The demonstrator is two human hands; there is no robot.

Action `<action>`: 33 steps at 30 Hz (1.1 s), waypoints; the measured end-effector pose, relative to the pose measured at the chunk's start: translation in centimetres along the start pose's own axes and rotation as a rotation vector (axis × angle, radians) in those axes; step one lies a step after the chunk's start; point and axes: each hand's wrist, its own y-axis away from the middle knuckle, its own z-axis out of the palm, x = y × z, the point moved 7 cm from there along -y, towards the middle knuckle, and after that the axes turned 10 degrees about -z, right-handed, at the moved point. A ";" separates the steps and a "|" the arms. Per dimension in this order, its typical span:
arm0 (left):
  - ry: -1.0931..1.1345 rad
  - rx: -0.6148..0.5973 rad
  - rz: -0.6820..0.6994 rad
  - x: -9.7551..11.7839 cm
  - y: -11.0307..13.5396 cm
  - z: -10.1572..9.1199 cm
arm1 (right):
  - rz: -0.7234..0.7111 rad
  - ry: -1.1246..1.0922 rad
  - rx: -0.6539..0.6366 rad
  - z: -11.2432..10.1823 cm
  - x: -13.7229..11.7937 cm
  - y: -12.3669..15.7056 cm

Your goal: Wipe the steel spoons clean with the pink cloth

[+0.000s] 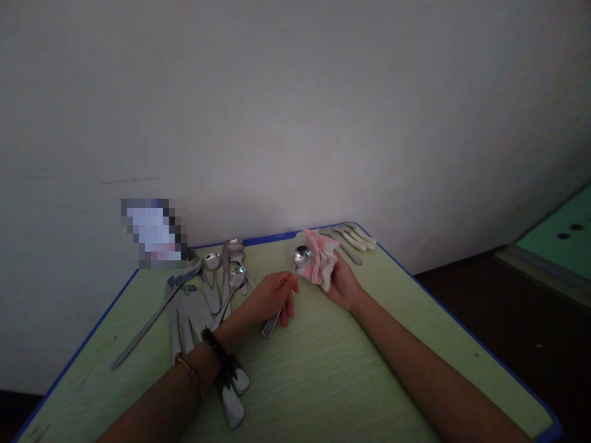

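Note:
My left hand (276,296) is closed around the handle of a metal spoon (302,256), whose end pokes out below my fingers. The spoon's shiny bowl points up and away, beside a pink and white cloth (319,258). My right hand (341,284) grips that cloth from behind, its fingers mostly hidden by the folds. The cloth lies against the right side of the bowl. Left of my left hand, several loose spoons (237,275) and other metal utensils (184,307) lie in a pile, partly under my left forearm.
Several pieces of cutlery with pale handles (357,237) lie at the far right corner of the green table (332,369), which has a blue edge. A pixelated, screen-like object (154,232) leans at the far left. A pale wall (286,123) rises behind the table.

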 end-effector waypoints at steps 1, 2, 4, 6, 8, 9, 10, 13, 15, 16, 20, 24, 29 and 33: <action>0.001 0.004 0.002 0.0 0.0 0.0 | 0.012 -0.012 -0.024 0.4 0.0 0.2; 0.004 0.008 0.004 0.0 0.0 0.0 | 0.026 -0.016 -0.048 0.7 0.0 0.4; 0.009 0.014 0.008 0.1 0.0 -0.1 | 0.057 -0.001 -0.071 0.9 0.1 0.6; 0.018 0.025 0.014 0.1 0.0 -0.2 | 0.080 0.007 -0.034 0.4 0.3 0.6; 0.035 0.045 0.032 0.1 0.1 -0.3 | 0.069 -0.033 0.054 -0.5 0.2 0.3; 0.045 0.059 0.046 0.2 0.2 -0.4 | 0.054 -0.066 0.099 -0.9 0.1 0.1; 0.057 0.072 0.063 0.3 0.3 -0.5 | 0.036 -0.098 0.133 -1.2 -0.1 0.0; 0.086 0.091 0.110 0.7 0.7 -0.5 | 0.010 -0.160 0.167 -1.4 -0.8 0.1; 0.099 0.089 0.127 0.9 0.9 -0.4 | 0.017 -0.166 0.159 -1.0 -1.0 0.3; 0.108 0.089 0.133 1.0 1.0 -0.4 | 0.022 -0.162 0.157 -0.8 -1.0 0.3; 0.134 0.092 0.161 1.3 1.2 -0.5 | 0.027 -0.118 0.157 -0.5 -0.7 0.3; 0.127 0.130 0.180 1.2 1.1 -0.8 | 0.034 -0.033 0.122 -1.2 0.2 -0.2; 0.095 0.192 0.181 1.4 1.3 -1.2 | 0.039 0.016 0.145 -2.0 0.7 -0.3; 0.045 0.176 0.184 1.6 1.5 -0.9 | 0.076 -0.056 0.152 -1.3 0.3 -0.2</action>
